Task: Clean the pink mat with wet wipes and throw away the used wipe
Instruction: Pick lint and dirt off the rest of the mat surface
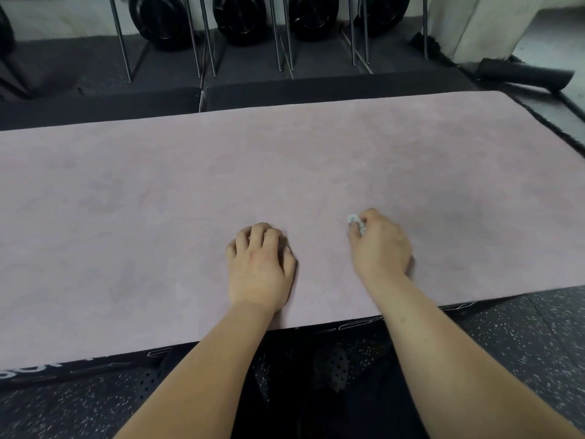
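right hand pinched the balled wet wipe at its fingertips – looked soft, light – left hand sat curled, empty, beside it on the pink mat

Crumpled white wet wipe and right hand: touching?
Touching. The head view shows the right hand with its fingers curled round the crumpled white wet wipe, a bit of which pokes out past the knuckles.

We see only a small white part of the wipe; the right hand covers the rest. The pink mat runs past the left frame edge. The top edge crops the black discs.
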`<state>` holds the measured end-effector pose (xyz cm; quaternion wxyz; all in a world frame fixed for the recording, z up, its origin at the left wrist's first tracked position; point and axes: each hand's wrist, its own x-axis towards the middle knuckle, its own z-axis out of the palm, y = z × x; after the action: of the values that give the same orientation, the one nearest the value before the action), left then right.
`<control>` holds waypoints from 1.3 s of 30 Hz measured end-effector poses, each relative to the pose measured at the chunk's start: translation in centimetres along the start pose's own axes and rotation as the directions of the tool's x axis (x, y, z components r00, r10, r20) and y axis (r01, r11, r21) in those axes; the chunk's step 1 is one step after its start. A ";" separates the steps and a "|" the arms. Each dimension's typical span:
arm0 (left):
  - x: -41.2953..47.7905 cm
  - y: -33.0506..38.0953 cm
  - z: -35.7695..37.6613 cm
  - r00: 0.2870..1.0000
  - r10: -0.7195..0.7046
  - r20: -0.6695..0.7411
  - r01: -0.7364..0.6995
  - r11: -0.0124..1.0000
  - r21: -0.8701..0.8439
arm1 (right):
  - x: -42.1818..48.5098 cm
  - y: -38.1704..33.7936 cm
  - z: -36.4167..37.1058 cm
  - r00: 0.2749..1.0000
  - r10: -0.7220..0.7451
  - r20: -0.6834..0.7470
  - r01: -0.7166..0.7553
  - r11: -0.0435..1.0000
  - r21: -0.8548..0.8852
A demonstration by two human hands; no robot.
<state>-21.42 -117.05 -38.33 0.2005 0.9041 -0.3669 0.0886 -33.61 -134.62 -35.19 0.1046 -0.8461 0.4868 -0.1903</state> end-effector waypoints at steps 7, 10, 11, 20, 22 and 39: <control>0.0 -0.2 -0.1 1.000 0.000 0.023 0.000 1.000 0.012 | -2.5 -6.3 1.7 0.947 -0.283 0.151 0.265 0.956 0.129; 0.0 -0.2 -0.1 0.999 0.000 0.033 -0.001 1.000 0.022 | -0.6 -4.3 1.2 0.958 -0.259 0.119 0.252 0.965 0.071; 0.0 -0.2 -0.1 1.000 0.000 0.031 -0.001 1.000 0.019 | 0.4 -3.2 1.0 0.971 -0.218 0.096 0.216 0.976 0.037; -0.1 -0.1 -0.2 0.999 -0.001 0.046 0.001 1.000 0.018 | 2.4 -2.4 1.1 1.000 -0.006 0.010 0.006 1.000 -0.007; -0.1 -0.1 -0.2 0.999 0.001 0.051 -0.002 1.000 0.014 | 0.1 -5.8 2.1 0.986 -0.145 0.080 0.139 0.988 0.068; 2.9 -0.8 -1.0 0.996 0.061 0.066 -0.066 0.995 0.069 | 3.0 -3.4 0.9 0.999 -0.017 0.029 0.017 1.000 -0.004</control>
<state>-18.80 -117.87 -36.78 0.1535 0.9009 -0.3982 0.0792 -29.18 -135.50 -34.12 0.1085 -0.8531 0.4783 -0.1778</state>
